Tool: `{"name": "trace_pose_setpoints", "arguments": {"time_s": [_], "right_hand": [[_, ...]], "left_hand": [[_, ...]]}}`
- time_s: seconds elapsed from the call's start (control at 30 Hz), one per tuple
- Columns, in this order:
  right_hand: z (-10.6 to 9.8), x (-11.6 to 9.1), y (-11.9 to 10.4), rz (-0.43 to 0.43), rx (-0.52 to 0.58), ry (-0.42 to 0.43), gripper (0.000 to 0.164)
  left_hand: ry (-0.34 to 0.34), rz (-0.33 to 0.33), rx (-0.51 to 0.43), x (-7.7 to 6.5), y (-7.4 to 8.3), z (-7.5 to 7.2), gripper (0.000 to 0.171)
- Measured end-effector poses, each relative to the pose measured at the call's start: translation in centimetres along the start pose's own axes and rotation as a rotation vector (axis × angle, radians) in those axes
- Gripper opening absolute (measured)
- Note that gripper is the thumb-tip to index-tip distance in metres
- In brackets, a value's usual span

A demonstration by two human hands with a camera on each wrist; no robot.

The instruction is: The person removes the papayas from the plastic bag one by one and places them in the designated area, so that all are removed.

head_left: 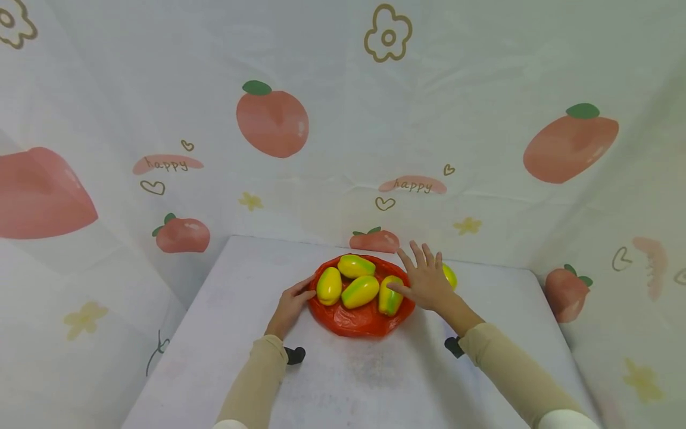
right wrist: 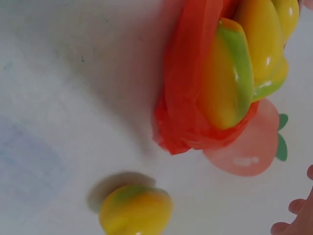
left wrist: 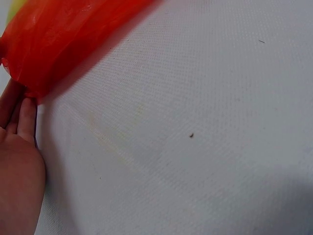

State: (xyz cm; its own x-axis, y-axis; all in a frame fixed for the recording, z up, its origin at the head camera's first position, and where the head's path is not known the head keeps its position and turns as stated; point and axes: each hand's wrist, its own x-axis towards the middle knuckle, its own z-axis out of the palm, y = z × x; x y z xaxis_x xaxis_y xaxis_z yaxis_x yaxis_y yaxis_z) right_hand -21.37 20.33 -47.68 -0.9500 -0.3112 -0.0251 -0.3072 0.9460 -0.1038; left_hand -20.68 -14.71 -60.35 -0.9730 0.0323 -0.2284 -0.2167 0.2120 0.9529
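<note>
A red plastic bag (head_left: 356, 322) lies spread on the table with its mouth turned up. Several glossy yellow-and-green mango-like fruits (head_left: 360, 292) sit inside it. My left hand (head_left: 287, 307) holds the bag's left edge, its fingers partly hidden by the red plastic in the left wrist view. Fingers spread, my right hand (head_left: 427, 285) hovers over the bag's right side and holds nothing; its thumb overlaps the rightmost fruit (head_left: 391, 302) in the head view. Another such fruit (right wrist: 137, 210) lies on the table outside the bag, partly behind the right hand in the head view.
The white table (head_left: 225, 333) meets printed cloth walls (head_left: 332, 196) at the back and both sides. Black wrist-worn pieces (head_left: 295, 356) show at both sleeves.
</note>
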Motion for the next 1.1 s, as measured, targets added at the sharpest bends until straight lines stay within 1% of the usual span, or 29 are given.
{"name": "trace_pose_setpoints", "arguments": {"time_s": [0.07, 0.2, 0.37, 0.6, 0.87, 1.0, 1.1], "right_hand": [[0.1, 0.1, -0.3, -0.015, -0.003, -0.009, 0.096], [0.2, 0.3, -0.9, -0.06, -0.026, 0.001, 0.096], [0.5, 0.5, -1.7, -0.075, -0.032, 0.0, 0.098], [1.4, 1.1, -2.9, -0.099, 0.056, 0.004, 0.101], [1.5, 1.4, -4.4, -0.135, 0.118, -0.046, 0.106], [2.0, 1.7, -4.8, -0.148, 0.149, -0.058, 0.107], [2.4, 1.8, -5.0, -0.169, 0.194, -0.063, 0.107]], "left_hand": [[0.001, -0.009, 0.001, 0.1, -0.1, 0.0, 0.044], [-0.004, -0.021, 0.003, 0.3, -0.3, 0.0, 0.045], [-0.007, -0.029, -0.002, 0.4, -0.4, 0.0, 0.045], [-0.015, -0.025, -0.015, 0.5, -0.4, -0.1, 0.045], [-0.02, -0.025, -0.02, 0.5, -0.4, -0.1, 0.045], [-0.02, -0.023, -0.014, 0.3, -0.4, -0.1, 0.045], [-0.021, -0.028, -0.013, 0.3, -0.3, -0.2, 0.045]]}}
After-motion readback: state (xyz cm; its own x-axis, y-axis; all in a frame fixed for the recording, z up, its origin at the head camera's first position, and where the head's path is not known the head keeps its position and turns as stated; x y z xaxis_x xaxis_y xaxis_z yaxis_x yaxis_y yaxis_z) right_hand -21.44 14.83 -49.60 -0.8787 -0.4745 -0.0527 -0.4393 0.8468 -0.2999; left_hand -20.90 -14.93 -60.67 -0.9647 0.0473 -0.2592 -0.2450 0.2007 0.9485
